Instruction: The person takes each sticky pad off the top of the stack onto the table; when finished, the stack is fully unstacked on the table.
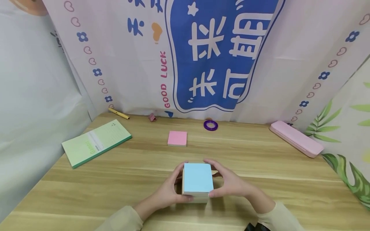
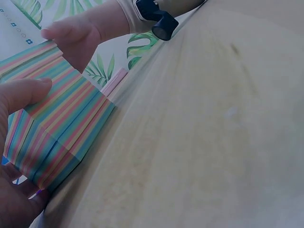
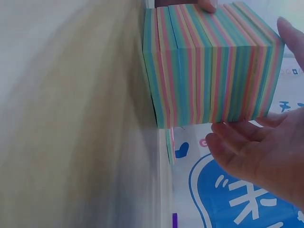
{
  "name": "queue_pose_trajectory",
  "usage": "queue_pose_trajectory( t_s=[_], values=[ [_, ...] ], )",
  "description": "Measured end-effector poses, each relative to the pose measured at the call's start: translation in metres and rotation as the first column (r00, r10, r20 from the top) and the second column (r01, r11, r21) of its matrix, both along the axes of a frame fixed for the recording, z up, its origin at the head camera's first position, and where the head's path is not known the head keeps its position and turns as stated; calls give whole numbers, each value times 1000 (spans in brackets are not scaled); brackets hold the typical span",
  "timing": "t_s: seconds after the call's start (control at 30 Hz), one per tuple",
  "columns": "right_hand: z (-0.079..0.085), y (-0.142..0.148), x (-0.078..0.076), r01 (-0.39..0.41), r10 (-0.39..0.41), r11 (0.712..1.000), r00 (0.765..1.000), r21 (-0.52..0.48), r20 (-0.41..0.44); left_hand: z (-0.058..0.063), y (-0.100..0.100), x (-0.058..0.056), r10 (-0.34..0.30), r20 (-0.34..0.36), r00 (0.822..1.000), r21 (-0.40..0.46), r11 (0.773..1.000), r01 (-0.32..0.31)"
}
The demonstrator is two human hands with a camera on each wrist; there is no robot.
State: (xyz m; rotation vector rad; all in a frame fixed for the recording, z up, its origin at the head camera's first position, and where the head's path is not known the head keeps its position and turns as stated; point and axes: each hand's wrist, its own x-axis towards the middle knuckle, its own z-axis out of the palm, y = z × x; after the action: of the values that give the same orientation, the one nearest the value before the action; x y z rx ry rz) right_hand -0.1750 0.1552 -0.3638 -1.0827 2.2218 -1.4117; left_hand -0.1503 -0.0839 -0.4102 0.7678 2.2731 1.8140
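A tall stack of sticky notes (image 1: pixel 198 178) with a light blue top sheet stands at the near middle of the table. Its sides show blue, pink and yellow stripes, and thin seams part it into several pads, as the stack (image 3: pixel 209 85) in the right wrist view shows. My left hand (image 1: pixel 167 192) grips it from the left, thumb on the near face and fingers round the far side. From the right my right hand (image 1: pixel 231 183) holds it, thumb at the near top corner, fingertips along the far face. The stack's base sits at the wooden surface.
Beyond the stack lies a pink sticky-note pad (image 1: pixel 177 138), with a purple tape roll (image 1: pixel 210 125) to its right. A green notebook (image 1: pixel 96 142), yellow pen (image 1: pixel 118 113) and pink binder clip (image 1: pixel 152 117) lie at left and back. A pink case (image 1: pixel 296 138) lies at right.
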Motion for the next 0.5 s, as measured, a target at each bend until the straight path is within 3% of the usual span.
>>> queue_pose_trajectory(
  t_s=[0.3,0.4,0.5],
  values=[
    [-1,7,7,72,-68,997,992,41,-106,-1,0,0,-11,6,1000,15,1000,11],
    [0,15,6,41,-42,999,997,-20,-61,0,0,0,-9,19,1000,19,1000,9],
    [2,25,4,-33,42,989,997,-142,63,0,0,0,-2,22,1000,20,1000,2]
  ],
)
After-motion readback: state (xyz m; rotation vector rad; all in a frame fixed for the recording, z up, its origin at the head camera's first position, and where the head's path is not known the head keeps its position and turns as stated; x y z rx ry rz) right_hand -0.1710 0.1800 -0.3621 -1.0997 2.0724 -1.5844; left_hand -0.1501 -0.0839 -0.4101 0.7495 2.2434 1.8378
